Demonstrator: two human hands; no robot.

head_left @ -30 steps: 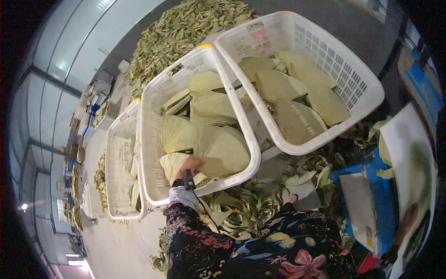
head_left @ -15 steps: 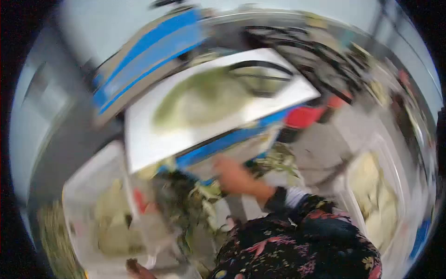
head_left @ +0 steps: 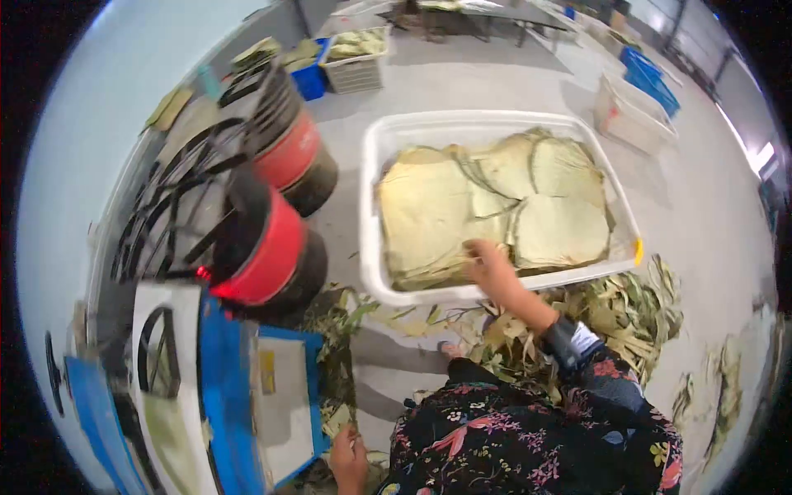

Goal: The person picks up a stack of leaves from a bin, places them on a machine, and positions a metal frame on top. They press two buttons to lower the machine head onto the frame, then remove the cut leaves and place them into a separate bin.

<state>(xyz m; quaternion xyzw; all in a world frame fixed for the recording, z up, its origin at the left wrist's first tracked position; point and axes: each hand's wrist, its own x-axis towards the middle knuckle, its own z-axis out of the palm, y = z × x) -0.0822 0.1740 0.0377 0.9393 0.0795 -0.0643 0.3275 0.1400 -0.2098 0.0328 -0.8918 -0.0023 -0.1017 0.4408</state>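
My right hand [head_left: 492,268] reaches over the near rim of a white tub [head_left: 373,239], its fingers at the front edge of stacked pale leaf sheets [head_left: 425,210]. Whether it grips one cannot be made out. My left hand [head_left: 349,459] is low in the view, beside the blue-framed bench [head_left: 227,379], with its fingers curled near a small pale leaf piece [head_left: 337,419]. What it holds, if anything, is unclear. On the bench's white top [head_left: 148,309] lie a black curved frame [head_left: 157,351] and a green leaf [head_left: 169,433].
Two red and black drums [head_left: 268,247] stand left of the tub. Leaf scraps [head_left: 627,318] cover the floor in front of it. Farther back are a leaf-filled crate [head_left: 355,70], a blue bin [head_left: 309,81] and a white tub with blue material [head_left: 634,115].
The view has swung right, from the bench to the leaf-filled tub. My right hand has gone from beside the bench to the tub. My left hand now shows next to the bench.
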